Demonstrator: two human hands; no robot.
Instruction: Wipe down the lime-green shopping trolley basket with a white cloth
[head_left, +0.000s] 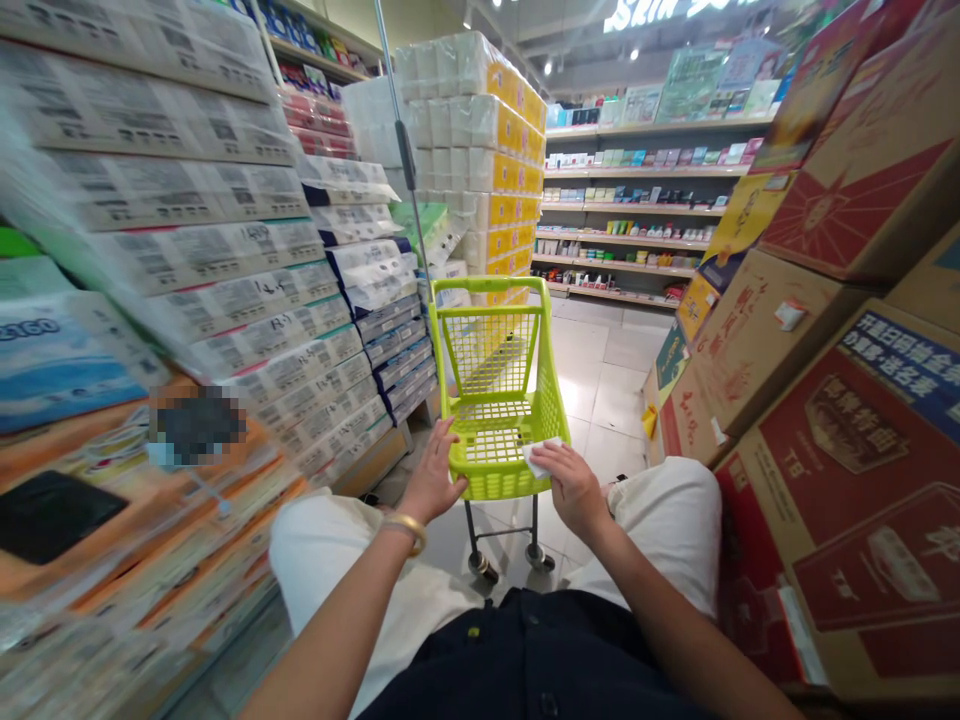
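Note:
A lime-green plastic shopping cart with a latticed basket stands between my knees. My left hand, with a gold bangle at the wrist, holds the basket's near left corner, fingers along the side and thumb at the near edge. On the near right corner, my right hand presses a folded white tissue or cloth against the rim. Its fingers lie over the white piece, which pokes out to the left. A thin pole with a dark grip rises at the cart's far left corner.
Wrapped stacks of goods line the left side. A phone lies on orange packages, near a blurred-out dark item. Cardboard cartons are piled close on my right. Shelves of small products stand beyond the tiled floor.

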